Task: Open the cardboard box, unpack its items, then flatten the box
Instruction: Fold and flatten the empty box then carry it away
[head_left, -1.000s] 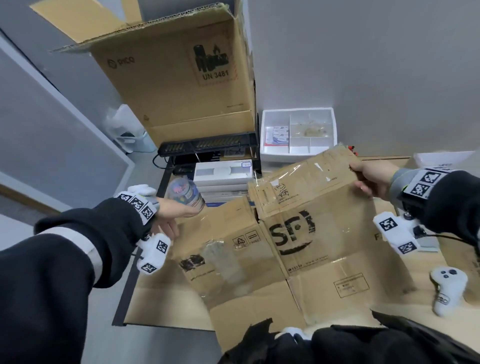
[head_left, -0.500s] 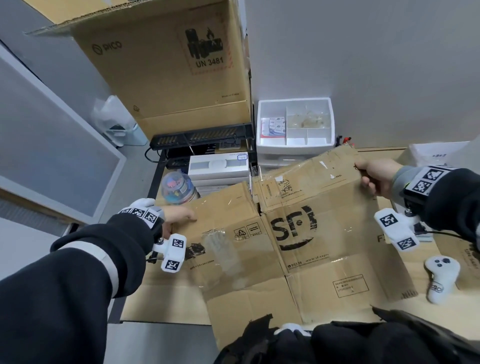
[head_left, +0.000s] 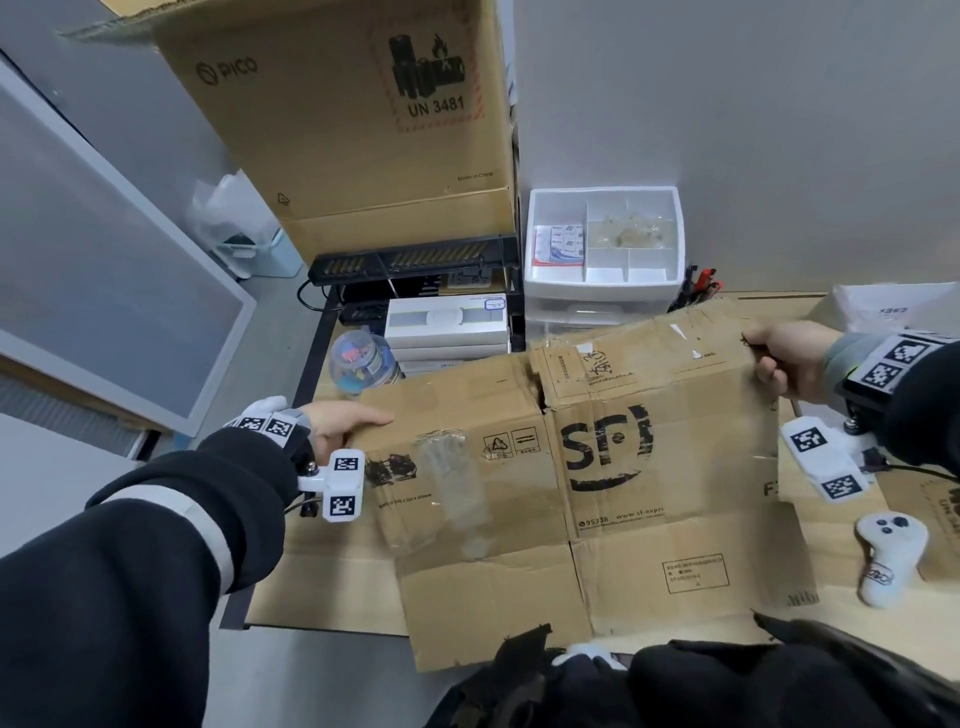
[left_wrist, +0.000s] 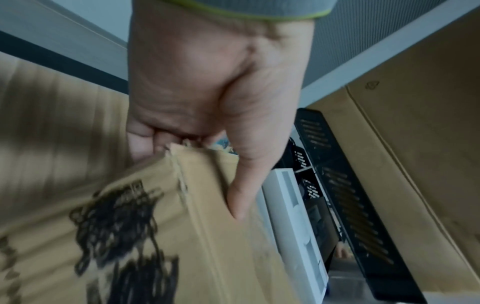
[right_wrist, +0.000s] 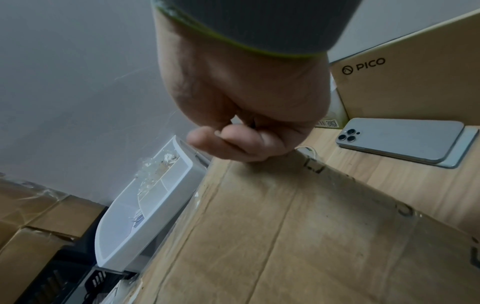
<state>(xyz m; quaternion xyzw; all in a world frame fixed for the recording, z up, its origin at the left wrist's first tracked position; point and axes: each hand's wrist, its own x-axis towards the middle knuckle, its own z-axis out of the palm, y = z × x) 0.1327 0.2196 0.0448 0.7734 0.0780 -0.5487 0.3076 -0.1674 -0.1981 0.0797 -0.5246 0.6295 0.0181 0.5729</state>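
The brown cardboard box (head_left: 587, 483) with a black SF logo lies opened out and nearly flat over the table, its panels spread toward me. My left hand (head_left: 343, 423) grips the box's far left corner, thumb on top and fingers curled under the edge (left_wrist: 207, 152). My right hand (head_left: 779, 353) pinches the far right corner, which is raised a little off the table (right_wrist: 249, 148). A clear jar of colourful small items (head_left: 361, 361) stands just behind the left edge.
A large PICO carton (head_left: 353, 119) stands at the back. Below it sit a black rack (head_left: 415, 260) and white boxes (head_left: 447, 325). A white compartment drawer unit (head_left: 602, 244) stands by the wall. A white controller (head_left: 885, 558) and a phone (right_wrist: 400, 137) lie at the right.
Both hands have lowered the box and spread it flatter. My left hand moved down and right along the left corner; the view shifted slightly.
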